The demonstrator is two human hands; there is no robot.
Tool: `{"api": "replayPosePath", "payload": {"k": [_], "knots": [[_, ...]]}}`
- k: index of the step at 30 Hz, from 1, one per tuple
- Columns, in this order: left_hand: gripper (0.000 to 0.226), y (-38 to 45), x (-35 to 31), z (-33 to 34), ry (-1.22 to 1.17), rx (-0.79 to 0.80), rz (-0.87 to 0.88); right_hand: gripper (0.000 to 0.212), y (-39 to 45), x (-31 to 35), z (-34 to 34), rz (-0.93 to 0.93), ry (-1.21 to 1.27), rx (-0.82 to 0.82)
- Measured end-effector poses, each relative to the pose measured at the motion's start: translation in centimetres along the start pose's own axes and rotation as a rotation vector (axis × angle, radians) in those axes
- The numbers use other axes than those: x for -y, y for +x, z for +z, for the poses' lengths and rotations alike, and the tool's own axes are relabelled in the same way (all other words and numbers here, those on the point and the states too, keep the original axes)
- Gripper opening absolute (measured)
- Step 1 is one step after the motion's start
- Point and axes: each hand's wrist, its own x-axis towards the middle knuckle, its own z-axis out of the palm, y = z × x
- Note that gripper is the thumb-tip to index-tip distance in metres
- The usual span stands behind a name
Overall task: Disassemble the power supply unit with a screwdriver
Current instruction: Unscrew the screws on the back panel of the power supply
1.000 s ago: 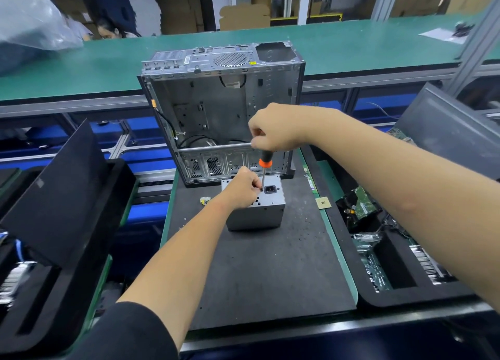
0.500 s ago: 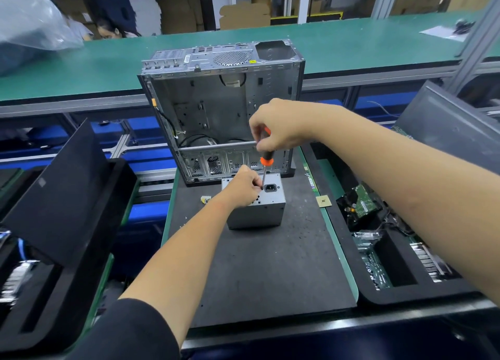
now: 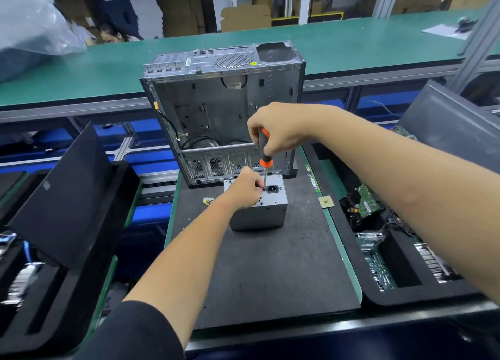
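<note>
A grey metal power supply unit (image 3: 266, 213) stands on the black mat (image 3: 270, 273), its top face showing a black power socket. My right hand (image 3: 278, 132) grips the orange-and-black handle of a screwdriver (image 3: 264, 156), held nearly upright with its tip on the unit's top face, left of the socket. My left hand (image 3: 244, 188) rests on the top left of the unit, fingertips pinched right beside the screwdriver tip. Whatever is under the fingertips is hidden.
An open, stripped computer case (image 3: 224, 110) stands just behind the unit. A small square chip (image 3: 326, 202) lies at the mat's right edge. A black tray with circuit boards (image 3: 378, 251) sits on the right, black foam trays (image 3: 67, 224) on the left. A green conveyor (image 3: 351, 43) runs behind.
My right hand has shifted up the screwdriver handle and turned slightly, showing more orange. The left hand and the unit stay put.
</note>
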Motion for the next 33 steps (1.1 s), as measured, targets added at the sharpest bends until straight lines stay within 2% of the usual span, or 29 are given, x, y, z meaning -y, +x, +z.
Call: {"api": "replayPosePath", "payload": {"k": [3,7,11,16,19,21,25,31,33], "knots": [[0.034,0.0,0.0,-0.1,0.008,0.001,0.005,0.01,-0.3,-0.1,0.1,0.027,0.091,0.037],[0.035,-0.2,-0.2,-0.1,0.025,-0.005,0.018,0.032,0.1,-0.2,0.1,0.151,0.037,0.048],[0.035,-0.1,-0.2,-0.2,0.02,-0.004,0.02,0.008,0.1,-0.2,0.2,0.015,-0.031,0.004],[0.033,-0.1,-0.1,-0.1,0.018,0.003,0.018,0.013,-0.1,-0.5,0.2,-0.003,-0.037,0.018],[0.032,0.0,-0.1,-0.1,0.029,0.004,0.013,0.035,0.1,-0.7,0.3,0.104,0.012,0.035],[0.033,0.0,-0.2,-0.2,0.029,0.008,0.016,0.039,0.1,-0.7,0.3,0.138,-0.006,0.031],[0.033,-0.3,-0.4,-0.3,0.023,0.005,0.013,0.014,-0.2,-0.8,-0.2,0.006,-0.025,0.018],[0.032,-0.7,-0.9,-0.7,0.032,0.011,0.02,0.008,0.1,-1.0,0.5,-0.014,0.049,-0.007],[0.023,-1.0,-0.9,-0.8,0.024,0.01,0.037,0.007,0.1,-1.2,0.5,-0.003,0.063,-0.013]]}}
